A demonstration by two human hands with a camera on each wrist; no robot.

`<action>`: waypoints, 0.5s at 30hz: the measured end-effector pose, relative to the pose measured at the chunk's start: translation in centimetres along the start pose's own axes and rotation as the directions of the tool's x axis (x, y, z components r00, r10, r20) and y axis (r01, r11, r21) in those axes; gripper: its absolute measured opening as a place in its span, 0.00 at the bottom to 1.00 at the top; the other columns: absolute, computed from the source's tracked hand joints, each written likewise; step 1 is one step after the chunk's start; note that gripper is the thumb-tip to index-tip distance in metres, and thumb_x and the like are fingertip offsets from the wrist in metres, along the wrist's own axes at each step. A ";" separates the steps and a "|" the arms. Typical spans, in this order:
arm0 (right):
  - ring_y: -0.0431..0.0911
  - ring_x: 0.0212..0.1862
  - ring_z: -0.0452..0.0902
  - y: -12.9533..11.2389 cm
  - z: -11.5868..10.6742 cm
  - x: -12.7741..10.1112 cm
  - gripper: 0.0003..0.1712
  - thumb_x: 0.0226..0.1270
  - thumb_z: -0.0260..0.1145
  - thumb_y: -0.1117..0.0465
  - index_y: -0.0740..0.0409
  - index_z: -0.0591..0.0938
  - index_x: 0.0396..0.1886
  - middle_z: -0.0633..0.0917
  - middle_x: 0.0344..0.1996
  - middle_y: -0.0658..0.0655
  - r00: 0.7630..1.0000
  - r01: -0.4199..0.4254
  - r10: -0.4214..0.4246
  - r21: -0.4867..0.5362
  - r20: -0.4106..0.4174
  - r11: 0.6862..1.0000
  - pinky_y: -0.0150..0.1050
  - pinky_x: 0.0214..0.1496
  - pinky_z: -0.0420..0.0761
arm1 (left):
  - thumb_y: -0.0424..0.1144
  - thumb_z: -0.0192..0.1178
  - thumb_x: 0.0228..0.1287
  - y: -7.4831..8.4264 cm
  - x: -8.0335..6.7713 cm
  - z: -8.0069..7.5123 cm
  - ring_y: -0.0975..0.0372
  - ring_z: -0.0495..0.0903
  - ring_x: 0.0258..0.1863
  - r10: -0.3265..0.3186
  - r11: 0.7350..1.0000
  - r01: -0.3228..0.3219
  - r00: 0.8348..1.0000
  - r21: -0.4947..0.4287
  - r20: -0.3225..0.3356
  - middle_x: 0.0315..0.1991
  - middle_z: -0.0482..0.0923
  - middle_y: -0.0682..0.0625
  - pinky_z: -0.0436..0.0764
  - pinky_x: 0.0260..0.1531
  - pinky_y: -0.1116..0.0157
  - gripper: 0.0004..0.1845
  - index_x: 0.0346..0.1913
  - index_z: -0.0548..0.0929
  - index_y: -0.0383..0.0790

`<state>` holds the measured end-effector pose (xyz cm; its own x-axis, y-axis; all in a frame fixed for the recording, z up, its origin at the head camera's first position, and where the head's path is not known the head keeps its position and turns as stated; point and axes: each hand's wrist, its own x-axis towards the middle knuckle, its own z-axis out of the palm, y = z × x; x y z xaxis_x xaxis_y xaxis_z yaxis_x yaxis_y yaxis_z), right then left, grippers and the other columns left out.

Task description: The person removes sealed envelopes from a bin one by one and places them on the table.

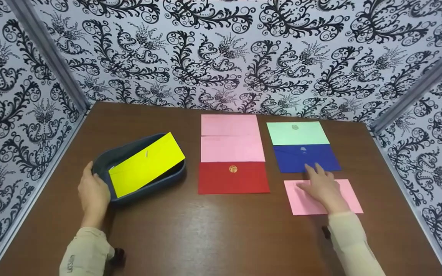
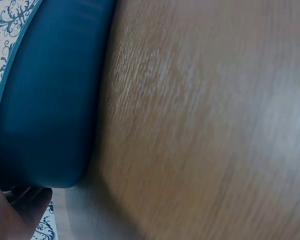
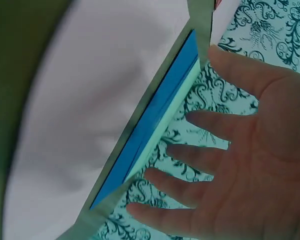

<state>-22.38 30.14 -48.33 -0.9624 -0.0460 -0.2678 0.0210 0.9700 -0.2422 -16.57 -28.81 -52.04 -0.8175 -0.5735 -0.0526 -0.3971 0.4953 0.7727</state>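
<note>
My left hand (image 1: 91, 188) grips the left end of a dark blue tray (image 1: 148, 187), thumb at its rim. A yellow envelope (image 1: 146, 165) lies slanted across the top of the tray. In the left wrist view the tray's wall (image 2: 50, 100) fills the left side, with my fingertips (image 2: 20, 210) at its lower corner. My right hand (image 1: 318, 184) lies with straight, spread fingers on a pink envelope (image 1: 349, 199) at the front right. The right wrist view shows the open palm (image 3: 250, 165) and the edge of a blue envelope (image 3: 150, 130).
On the brown table (image 1: 221, 230) lie a column of two pink envelopes (image 1: 231, 148) and a red envelope (image 1: 233, 177), and to the right a mint envelope (image 1: 297, 133) above a blue envelope (image 1: 294, 157). Patterned walls close in the left, back and right.
</note>
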 end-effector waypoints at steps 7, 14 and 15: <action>0.83 0.66 0.55 1.7 0.8 -3.5 0.46 0.65 0.67 0.46 0.66 0.62 0.74 0.58 0.72 0.79 0.999 -0.028 0.028 -0.005 -0.021 1.000 0.78 0.61 0.64 | 0.33 0.32 0.80 0.0 0.0 -0.1 0.38 0.61 0.73 -0.002 1.000 0.002 1.000 -0.005 0.009 0.76 0.56 0.32 0.62 0.72 0.42 0.28 0.79 0.50 0.37; 0.82 0.58 0.66 2.4 2.1 -4.9 0.39 0.60 0.70 0.52 0.69 0.71 0.66 0.66 0.66 0.81 0.999 -0.020 0.020 0.004 -0.042 1.000 0.73 0.58 0.71 | 0.33 0.32 0.80 0.2 -0.2 0.0 0.38 0.61 0.73 0.005 1.000 -0.004 1.000 -0.010 0.003 0.76 0.56 0.33 0.62 0.73 0.42 0.28 0.79 0.50 0.36; 0.82 0.58 0.67 2.4 2.2 -4.9 0.38 0.60 0.70 0.53 0.70 0.72 0.65 0.67 0.65 0.82 0.999 -0.013 0.013 0.004 -0.045 1.000 0.73 0.58 0.71 | 0.33 0.32 0.80 0.2 -0.2 0.0 0.38 0.61 0.73 0.004 1.000 -0.004 1.000 -0.011 0.004 0.76 0.56 0.33 0.62 0.73 0.43 0.28 0.79 0.50 0.36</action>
<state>-16.99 32.20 -49.68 -0.9732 -0.0225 -0.2289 0.0347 0.9695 -0.2427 -16.49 -28.62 -51.86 -0.8209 -0.5686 -0.0524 -0.3892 0.4900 0.7800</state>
